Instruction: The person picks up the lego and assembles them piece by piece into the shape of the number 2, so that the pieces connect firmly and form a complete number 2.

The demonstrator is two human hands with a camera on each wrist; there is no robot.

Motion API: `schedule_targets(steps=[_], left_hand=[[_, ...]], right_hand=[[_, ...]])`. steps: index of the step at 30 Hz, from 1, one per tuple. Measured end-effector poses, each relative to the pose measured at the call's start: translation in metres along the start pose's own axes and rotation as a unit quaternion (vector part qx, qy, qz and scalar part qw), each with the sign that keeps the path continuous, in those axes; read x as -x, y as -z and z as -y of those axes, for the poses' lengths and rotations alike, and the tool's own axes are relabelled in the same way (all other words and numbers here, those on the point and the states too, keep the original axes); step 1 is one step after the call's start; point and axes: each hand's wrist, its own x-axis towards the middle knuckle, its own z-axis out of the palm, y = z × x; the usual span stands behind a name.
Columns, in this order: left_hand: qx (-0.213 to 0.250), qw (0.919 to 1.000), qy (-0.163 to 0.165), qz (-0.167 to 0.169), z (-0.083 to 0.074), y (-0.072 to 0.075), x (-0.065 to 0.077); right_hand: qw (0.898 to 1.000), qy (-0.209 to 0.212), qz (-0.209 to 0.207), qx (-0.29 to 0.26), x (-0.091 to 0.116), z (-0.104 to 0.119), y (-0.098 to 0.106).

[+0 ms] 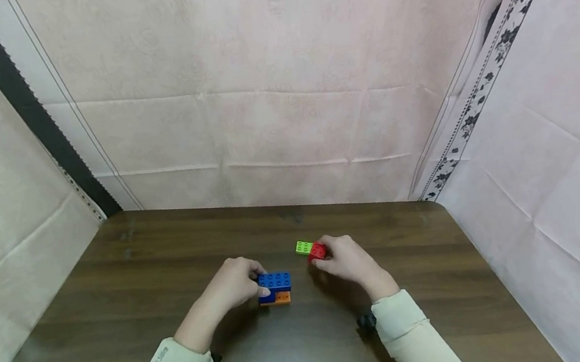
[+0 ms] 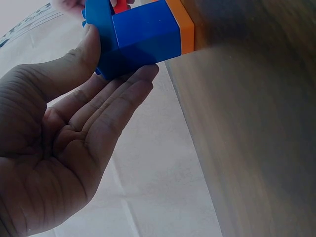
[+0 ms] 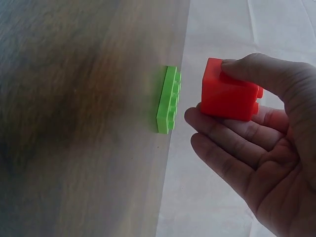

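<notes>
My left hand (image 1: 236,283) grips a small stack of toy building bricks by its left side, thumb in front and fingers behind. The stack has a long blue brick (image 1: 274,281) on top, another blue brick (image 2: 148,27) under it, and an orange brick (image 1: 283,297) at the bottom. To the right, my right hand (image 1: 349,262) pinches a red brick (image 3: 229,91) between thumb and fingers, its studs turned toward the palm in the right wrist view. Beside the red brick, a flat lime green brick (image 1: 303,247) lies on the table with studs up.
The brown wooden table (image 1: 176,239) has its far edge against a pale cloth wall (image 1: 282,121). More cloth hangs at the left (image 1: 12,242) and the right (image 1: 555,189). A dark band (image 1: 33,111) runs down the left corner.
</notes>
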Motion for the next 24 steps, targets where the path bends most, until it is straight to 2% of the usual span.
schedule_targets(steps=[12, 19, 24], left_hand=[[-0.004, 1.0000, -0.002, 0.000, 0.000, 0.000, 0.000], [-0.012, 0.9997, -0.019, -0.008, -0.001, 0.000, 0.000], [-0.012, 0.9997, -0.022, -0.009, 0.000, -0.001, 0.000]], right_hand=[[0.999, 0.026, 0.015, -0.021, 0.001, 0.004, -0.001], [0.999, 0.047, 0.008, -0.011, 0.004, 0.014, 0.000], [0.998, 0.063, 0.013, -0.024, 0.007, 0.026, 0.002]])
